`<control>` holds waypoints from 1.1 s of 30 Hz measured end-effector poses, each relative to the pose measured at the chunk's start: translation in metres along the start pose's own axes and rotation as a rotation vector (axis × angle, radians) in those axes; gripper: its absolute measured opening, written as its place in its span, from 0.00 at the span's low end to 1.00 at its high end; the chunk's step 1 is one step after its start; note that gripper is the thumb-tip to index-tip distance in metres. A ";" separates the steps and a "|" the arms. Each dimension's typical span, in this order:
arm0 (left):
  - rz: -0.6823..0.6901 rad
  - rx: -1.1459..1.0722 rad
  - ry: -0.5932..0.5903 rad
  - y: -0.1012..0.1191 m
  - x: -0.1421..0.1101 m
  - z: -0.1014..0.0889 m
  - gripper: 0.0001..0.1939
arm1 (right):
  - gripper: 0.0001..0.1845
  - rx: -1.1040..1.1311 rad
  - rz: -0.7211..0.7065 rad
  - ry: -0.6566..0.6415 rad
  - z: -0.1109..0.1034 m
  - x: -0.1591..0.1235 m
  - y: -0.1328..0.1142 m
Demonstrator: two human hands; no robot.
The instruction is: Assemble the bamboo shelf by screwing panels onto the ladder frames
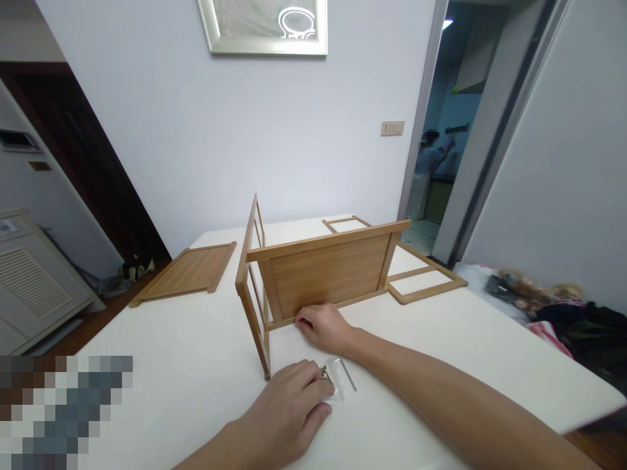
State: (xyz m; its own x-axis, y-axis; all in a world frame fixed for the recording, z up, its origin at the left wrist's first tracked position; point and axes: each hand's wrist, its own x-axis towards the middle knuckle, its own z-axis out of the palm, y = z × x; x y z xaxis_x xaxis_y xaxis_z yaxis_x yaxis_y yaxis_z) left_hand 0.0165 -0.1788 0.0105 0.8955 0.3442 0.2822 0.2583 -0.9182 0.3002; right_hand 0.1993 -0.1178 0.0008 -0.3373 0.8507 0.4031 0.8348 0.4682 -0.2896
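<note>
A wooden panel (333,267) stands on its long edge, meeting an upright slatted wooden frame (252,287) at its left end. My right hand (326,326) is closed, its fingertips curled against the panel's lower rail near that corner. Whatever they pinch is hidden. Closer to me, my left hand (294,405) has its fingers on a small clear plastic bag (343,382) with small metal screws (324,373) showing at the fingertips. An L-shaped hex key (349,374) lies along the bag's right side.
Another wooden panel (189,271) lies flat at the left of the white table (171,359). Behind the standing panel, an open wooden frame (431,281) lies flat. Clothes (582,329) are piled beyond the right edge. A person (428,160) is in the far doorway.
</note>
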 end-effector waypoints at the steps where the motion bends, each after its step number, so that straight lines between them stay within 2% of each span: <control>1: -0.001 -0.005 0.002 0.000 0.000 0.000 0.12 | 0.08 0.000 -0.001 0.001 0.000 0.000 0.000; 5: 0.033 -0.010 0.053 -0.004 0.000 0.000 0.11 | 0.08 -0.001 -0.001 0.002 0.001 0.000 0.000; 10: 0.084 0.129 0.171 -0.011 0.000 0.005 0.12 | 0.09 0.003 0.001 -0.001 0.001 0.000 0.001; 14: 0.085 0.200 0.218 -0.012 0.003 0.009 0.11 | 0.08 0.006 0.006 0.000 0.001 0.000 0.001; 20: 0.077 0.215 0.126 -0.009 0.006 0.008 0.15 | 0.08 0.012 0.002 0.002 0.002 0.000 0.001; 27: 0.055 0.140 0.047 -0.012 0.000 -0.003 0.16 | 0.09 0.009 -0.001 0.002 0.001 -0.001 0.000; 30: 0.063 0.138 0.040 -0.013 -0.001 -0.005 0.16 | 0.09 0.008 0.002 0.001 0.001 -0.001 0.000; 33: 0.085 0.166 0.081 -0.014 0.000 -0.003 0.15 | 0.09 0.011 0.003 0.001 0.001 -0.001 0.000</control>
State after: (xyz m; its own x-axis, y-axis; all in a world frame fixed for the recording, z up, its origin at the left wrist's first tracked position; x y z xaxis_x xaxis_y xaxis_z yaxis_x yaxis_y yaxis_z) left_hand 0.0115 -0.1653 0.0089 0.8862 0.2725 0.3746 0.2452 -0.9621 0.1197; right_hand 0.1995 -0.1180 -0.0004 -0.3341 0.8518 0.4035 0.8310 0.4682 -0.3003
